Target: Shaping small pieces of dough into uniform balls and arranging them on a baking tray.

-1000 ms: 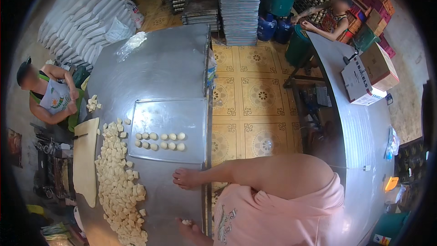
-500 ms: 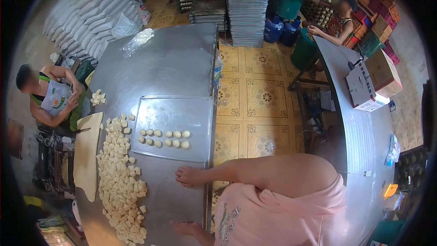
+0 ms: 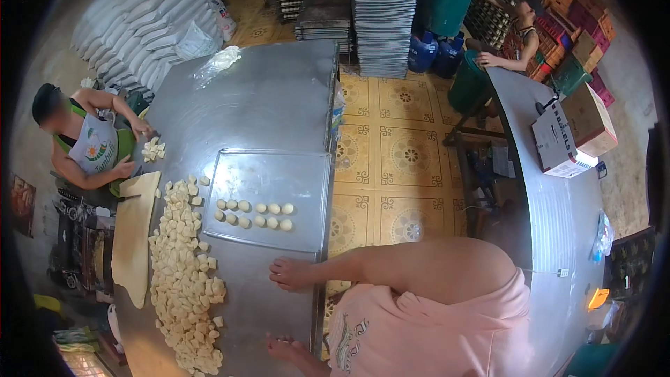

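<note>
My right hand (image 3: 293, 274) rests cupped on the steel table (image 3: 269, 129), palm down and fingers curled, hiding whatever is under it. Lower down, my left hand (image 3: 283, 348) also curls at the tabletop; anything inside it is hidden. Both are right of a long heap of small dough pieces (image 3: 181, 272). A flat dough slab (image 3: 129, 251) lies beyond the heap at far left. Above my hands, a shallow metal tray (image 3: 269, 171) holds two short rows of round dough balls (image 3: 260, 208). A small dough cluster (image 3: 153, 151) sits near the table's far left edge.
A co-worker in an apron (image 3: 91, 139) stands at left, another co-worker (image 3: 523, 42) at back right. A second steel table (image 3: 558, 223) carries cardboard boxes (image 3: 572, 132). Behind are white sacks (image 3: 118, 21), stacked trays (image 3: 380, 21) and green bins (image 3: 447, 3). Tiled floor (image 3: 398, 139) separates the tables.
The left co-worker's hands have moved down and apart. The right co-worker's arm has risen to the upper green bin. A dough piece seen by my left hand is now hidden; both hands stay low.
</note>
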Demonstrator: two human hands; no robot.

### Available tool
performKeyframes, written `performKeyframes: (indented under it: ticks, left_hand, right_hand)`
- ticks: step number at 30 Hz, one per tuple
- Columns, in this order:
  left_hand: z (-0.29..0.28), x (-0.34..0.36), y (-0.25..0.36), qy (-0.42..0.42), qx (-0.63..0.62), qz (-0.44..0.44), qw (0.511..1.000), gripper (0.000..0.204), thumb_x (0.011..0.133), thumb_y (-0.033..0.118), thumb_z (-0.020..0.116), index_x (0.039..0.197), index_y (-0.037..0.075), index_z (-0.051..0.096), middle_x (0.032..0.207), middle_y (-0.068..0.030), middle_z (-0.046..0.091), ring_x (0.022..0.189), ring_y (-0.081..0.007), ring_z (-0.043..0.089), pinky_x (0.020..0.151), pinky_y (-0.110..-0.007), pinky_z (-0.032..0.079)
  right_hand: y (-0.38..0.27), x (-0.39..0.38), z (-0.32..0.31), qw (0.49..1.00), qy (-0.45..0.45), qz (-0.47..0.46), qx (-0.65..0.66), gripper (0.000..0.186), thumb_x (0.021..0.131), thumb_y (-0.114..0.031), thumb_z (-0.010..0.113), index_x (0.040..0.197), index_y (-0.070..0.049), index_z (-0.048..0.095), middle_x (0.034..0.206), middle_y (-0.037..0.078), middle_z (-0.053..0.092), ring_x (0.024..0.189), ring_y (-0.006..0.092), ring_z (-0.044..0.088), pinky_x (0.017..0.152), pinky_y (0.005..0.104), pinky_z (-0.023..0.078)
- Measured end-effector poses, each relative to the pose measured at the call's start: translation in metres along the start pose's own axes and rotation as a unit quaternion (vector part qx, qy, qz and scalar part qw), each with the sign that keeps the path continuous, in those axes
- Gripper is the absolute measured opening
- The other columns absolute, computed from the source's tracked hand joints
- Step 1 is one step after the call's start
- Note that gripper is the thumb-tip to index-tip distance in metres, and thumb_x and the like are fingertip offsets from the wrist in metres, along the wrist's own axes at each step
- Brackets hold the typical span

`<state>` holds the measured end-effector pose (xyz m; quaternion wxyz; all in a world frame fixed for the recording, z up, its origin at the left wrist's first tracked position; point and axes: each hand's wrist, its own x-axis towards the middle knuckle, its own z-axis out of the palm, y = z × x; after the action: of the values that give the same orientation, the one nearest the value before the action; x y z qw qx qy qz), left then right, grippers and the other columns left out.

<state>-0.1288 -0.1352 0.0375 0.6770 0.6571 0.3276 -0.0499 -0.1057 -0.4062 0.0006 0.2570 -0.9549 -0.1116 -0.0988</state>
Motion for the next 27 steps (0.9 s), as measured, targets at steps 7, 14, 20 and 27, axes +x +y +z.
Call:
performKeyframes:
  ticks: [7, 14, 20, 27]
  left_hand:
    - [0.006, 0.010, 0.015, 0.127, -0.074, -0.058, 0.987, 0.026, 0.106, 0.038, 0.057, 0.102, 0.013, 0.052, 0.078, 0.0006, 0.038, 0.063, -0.0140, 0.038, 0.055, -0.035, 0.032]
    - [-0.020, 0.035, 0.000, 0.042, 0.031, 0.028, 0.998, 0.024, 0.102, 0.025, 0.059, 0.113, 0.003, 0.059, 0.097, -0.0055, 0.054, 0.080, -0.0181, 0.052, 0.068, -0.038, 0.044]
    - [-0.035, 0.068, -0.016, 0.126, 0.135, 0.064, 0.981, 0.020, 0.103, 0.021, 0.062, 0.108, 0.002, 0.061, 0.100, -0.0122, 0.066, 0.082, -0.0257, 0.062, 0.065, -0.042, 0.049]
    - [-0.088, 0.032, -0.060, 0.267, 0.484, 0.230, 0.801, 0.029, 0.110, 0.022, 0.052, 0.110, -0.004, 0.066, 0.107, -0.0272, 0.071, 0.100, -0.0443, 0.069, 0.082, -0.052, 0.053]
  right_hand:
    - [0.001, 0.000, 0.004, 0.997, 0.065, -0.024, -0.013, 0.031, 0.094, -0.030, 0.066, 0.110, -0.005, 0.065, 0.114, 0.015, 0.061, 0.112, 0.0326, 0.056, 0.100, 0.0457, 0.045]
    - [0.001, 0.001, 0.008, 0.997, 0.071, -0.024, -0.029, 0.032, 0.094, -0.032, 0.066, 0.111, -0.005, 0.065, 0.114, 0.014, 0.061, 0.111, 0.0320, 0.057, 0.100, 0.0457, 0.045]
    - [0.001, -0.002, 0.005, 0.999, 0.045, -0.016, -0.015, 0.028, 0.098, -0.030, 0.062, 0.112, -0.005, 0.065, 0.116, 0.014, 0.061, 0.112, 0.0318, 0.056, 0.100, 0.0455, 0.044]
    - [-0.006, -0.008, 0.016, 1.000, -0.005, 0.006, -0.018, 0.023, 0.101, -0.024, 0.059, 0.110, -0.003, 0.064, 0.114, 0.017, 0.062, 0.110, 0.0336, 0.058, 0.099, 0.0477, 0.044]
